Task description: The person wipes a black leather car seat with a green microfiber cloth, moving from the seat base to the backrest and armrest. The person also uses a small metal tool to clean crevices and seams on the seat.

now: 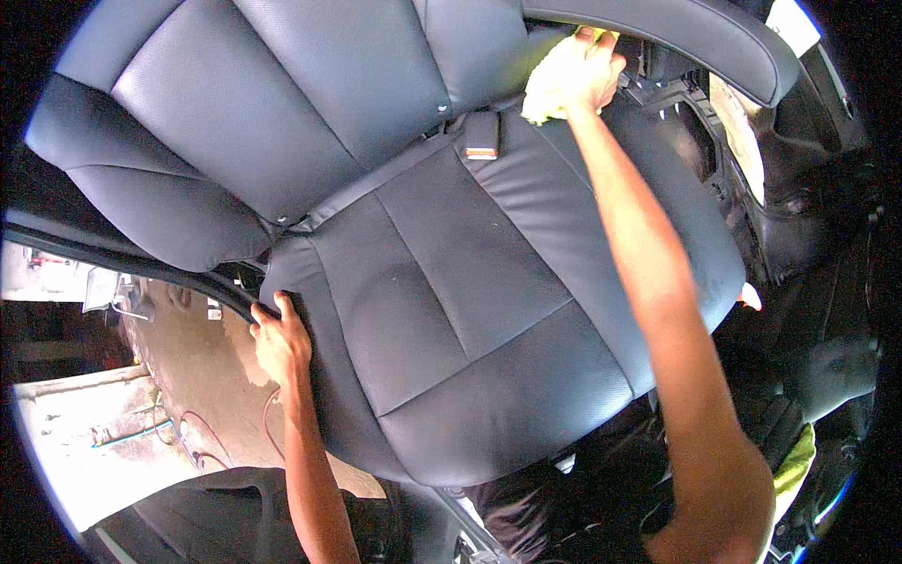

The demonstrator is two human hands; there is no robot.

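Note:
A pale yellow-green cloth [553, 84] is bunched under my right hand [595, 74], at the far right corner of a black leather car seat. The cloth lies by the lower side of the backrest [296, 92], beneath a padded armrest [676, 32]. My left hand [283, 342] rests on the left edge of the seat cushion [451, 282], with no object in it and its fingers somewhat apart. A seat belt buckle [482, 135] stands between the cushion and backrest, near the cloth.
Right of the seat, black plastic trim and an open frame [694, 106] show. A second yellow-green cloth [796, 458] hangs at the lower right. Through the door opening at left lie a concrete floor [190, 345] and a thin red hose [204, 430]. A dark door panel [204, 515] fills the lower left.

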